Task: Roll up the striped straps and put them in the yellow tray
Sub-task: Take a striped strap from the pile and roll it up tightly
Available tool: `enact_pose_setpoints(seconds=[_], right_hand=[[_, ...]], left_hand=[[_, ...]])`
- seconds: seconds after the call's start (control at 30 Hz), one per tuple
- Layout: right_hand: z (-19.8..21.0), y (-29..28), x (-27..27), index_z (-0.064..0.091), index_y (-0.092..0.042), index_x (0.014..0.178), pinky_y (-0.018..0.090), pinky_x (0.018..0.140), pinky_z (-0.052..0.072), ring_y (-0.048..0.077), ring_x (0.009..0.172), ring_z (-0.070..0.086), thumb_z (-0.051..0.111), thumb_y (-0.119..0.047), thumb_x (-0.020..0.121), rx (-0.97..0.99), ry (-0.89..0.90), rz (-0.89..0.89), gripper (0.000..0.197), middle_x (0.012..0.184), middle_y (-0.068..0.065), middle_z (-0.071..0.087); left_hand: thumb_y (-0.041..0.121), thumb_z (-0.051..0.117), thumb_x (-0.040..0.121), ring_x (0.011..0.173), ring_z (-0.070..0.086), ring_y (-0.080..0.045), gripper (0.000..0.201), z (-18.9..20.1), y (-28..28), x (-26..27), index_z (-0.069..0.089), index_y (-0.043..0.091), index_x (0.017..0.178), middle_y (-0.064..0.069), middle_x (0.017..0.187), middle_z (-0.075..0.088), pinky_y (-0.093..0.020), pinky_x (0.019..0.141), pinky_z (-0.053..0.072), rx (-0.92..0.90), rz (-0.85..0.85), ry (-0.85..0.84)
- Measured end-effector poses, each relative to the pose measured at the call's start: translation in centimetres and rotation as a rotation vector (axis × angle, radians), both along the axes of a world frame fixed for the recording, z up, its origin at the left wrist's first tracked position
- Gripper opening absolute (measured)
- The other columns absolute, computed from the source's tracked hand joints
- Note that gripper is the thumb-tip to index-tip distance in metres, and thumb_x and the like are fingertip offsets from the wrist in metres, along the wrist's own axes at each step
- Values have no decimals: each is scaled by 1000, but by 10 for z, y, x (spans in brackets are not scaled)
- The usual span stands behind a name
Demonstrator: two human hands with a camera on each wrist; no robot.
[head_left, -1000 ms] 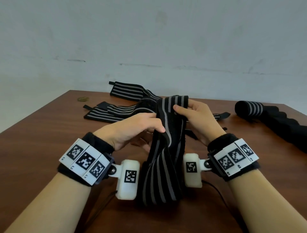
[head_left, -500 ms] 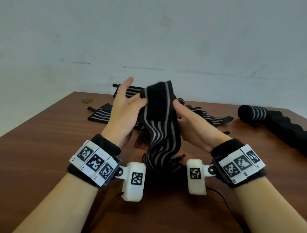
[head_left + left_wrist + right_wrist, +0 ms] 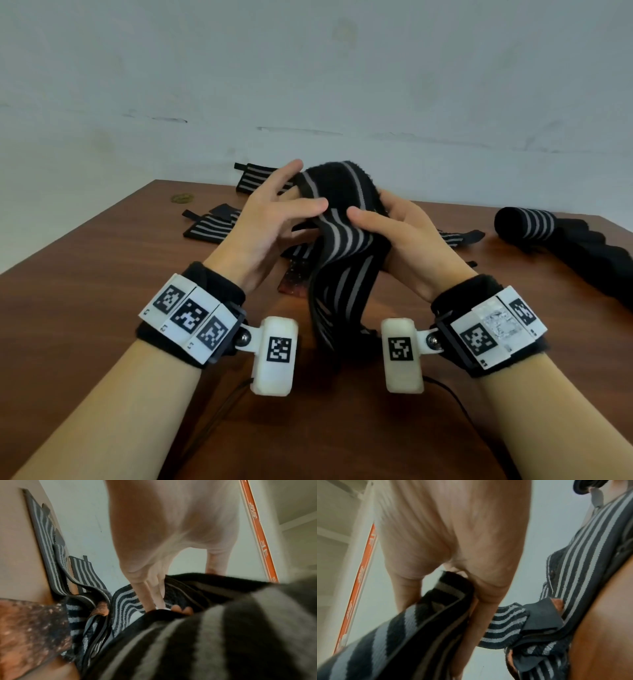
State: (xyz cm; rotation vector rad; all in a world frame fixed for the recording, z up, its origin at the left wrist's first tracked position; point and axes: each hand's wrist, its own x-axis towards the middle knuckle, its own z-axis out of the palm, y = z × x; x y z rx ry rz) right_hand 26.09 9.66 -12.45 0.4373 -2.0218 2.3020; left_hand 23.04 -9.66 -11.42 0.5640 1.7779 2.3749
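Note:
I hold a black strap with grey stripes (image 3: pixel 346 240) upright over the middle of the brown table (image 3: pixel 85 308). Its top end folds over between my hands and its tail hangs down to the tabletop. My left hand (image 3: pixel 305 192) pinches the fold, thumb in front, fingers behind, forefinger sticking up. My right hand (image 3: pixel 368 209) grips the other edge, thumb on the front. In the left wrist view the strap (image 3: pixel 223 635) fills the lower right below my left hand (image 3: pixel 185 585). In the right wrist view my right hand (image 3: pixel 443 599) clasps the strap (image 3: pixel 393 635). No yellow tray is in view.
Several flat striped straps (image 3: pixel 212 228) lie on the table beyond my hands, one at the far edge (image 3: pixel 253 174). A rolled striped strap (image 3: pixel 524 222) lies at the right against a long black bundle (image 3: pixel 592 257). A small round coin-like thing (image 3: pixel 181 197) sits far left.
Both hands have raised the strap's top end and folded it over. My left fingers have straightened from a fist-like grip to a spread pinch. More of the tail has come off the table.

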Motion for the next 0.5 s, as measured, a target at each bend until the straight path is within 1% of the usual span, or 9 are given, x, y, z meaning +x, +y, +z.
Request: enact_pose_setpoints(seconds=[0.03, 0.1, 0.17, 0.23, 0.27, 0.3, 0.37, 0.43, 0.5], right_hand=[[0, 1, -1, 57, -8, 140, 35, 89, 59, 29, 118, 70, 59, -10, 103, -16, -5, -4, 38, 129, 12, 72], [-2, 1, -3, 56, -7, 141, 35, 89, 59, 29, 119, 69, 54, -11, 105, -33, -23, -14, 36, 131, 13, 71], [-4, 0, -6, 56, -9, 140, 38, 92, 59, 27, 119, 69, 55, -19, 105, -11, -52, -15, 37, 132, 12, 70], [-8, 3, -7, 56, -14, 141, 46, 102, 55, 23, 122, 67, 67, -32, 98, 171, -51, -6, 48, 134, 5, 69], [-9, 5, -7, 57, -17, 140, 47, 105, 53, 20, 123, 67, 73, -34, 93, 285, -46, 9, 53, 133, 1, 70], [-9, 6, -5, 59, -18, 138, 45, 106, 53, 18, 121, 68, 77, -30, 89, 377, -39, 22, 53, 131, -1, 71], [-9, 10, -5, 63, -16, 132, 41, 104, 54, 15, 117, 70, 78, -15, 87, 443, -17, 0, 48, 126, -1, 74], [-8, 12, -4, 62, -15, 133, 42, 105, 54, 15, 116, 70, 75, -3, 89, 414, 10, -58, 47, 125, 0, 74], [-7, 12, -4, 59, -14, 137, 43, 106, 54, 15, 118, 69, 70, 0, 92, 364, 37, -107, 49, 127, 1, 73]], left_hand=[[2, 70, 91, 111, 74, -21, 74, -1, 0, -2, 41, 23, 156, -2, 127, 74, -32, 86, 60, -11, 9, 20], [-7, 69, 89, 112, 73, -21, 79, -3, -2, -5, 40, 21, 157, -2, 128, 74, -33, 89, 61, 14, 71, 49], [-10, 67, 89, 114, 72, -20, 76, -4, -5, -8, 43, 19, 155, -1, 129, 73, -36, 94, 60, 75, 163, 68], [-8, 65, 93, 117, 71, -19, 67, -4, -9, -12, 46, 18, 152, 1, 128, 73, -37, 94, 59, 155, 226, 64], [-7, 64, 94, 117, 71, -19, 64, -5, -11, -14, 47, 17, 151, 1, 128, 74, -35, 90, 60, 198, 235, 55], [-7, 63, 95, 117, 71, -20, 63, -6, -11, -16, 46, 16, 152, 0, 129, 73, -33, 86, 61, 241, 234, 33], [-8, 62, 96, 115, 72, -22, 71, -8, -11, -20, 36, 14, 158, -6, 133, 71, -28, 78, 61, 327, 212, -47], [-8, 61, 96, 115, 72, -24, 73, -10, -11, -22, 32, 11, 160, -12, 139, 66, -26, 75, 61, 373, 155, -94], [-6, 60, 97, 114, 72, -23, 70, -10, -13, -21, 33, 10, 160, -13, 141, 65, -26, 74, 62, 375, 103, -112]])
